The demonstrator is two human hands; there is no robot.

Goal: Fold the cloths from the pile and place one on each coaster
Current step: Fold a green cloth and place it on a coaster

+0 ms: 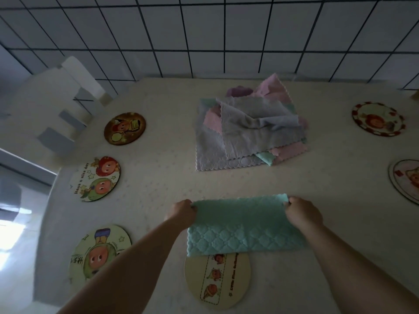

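A teal quilted cloth [240, 227] lies folded in half in front of me, its near edge overlapping the top of a round cream coaster [235, 279]. My left hand [182, 211] pinches its far left corner and my right hand [302, 211] pinches its far right corner. A loose pile of cloths [249, 128] in grey, pink, teal and purple sits further back at the table's middle. Bare cartoon coasters lie around: a brown one [124, 128], a white one [97, 179] and a green one [99, 252] on the left, a red-rimmed one [377, 118] and another [405, 180] on the right.
The table [158, 177] has a cream dotted covering. A white chair [63, 105] stands at the far left corner. A tiled wall with dark grout [204, 35] runs behind the table. The table's left edge drops to a bright floor [13, 223].
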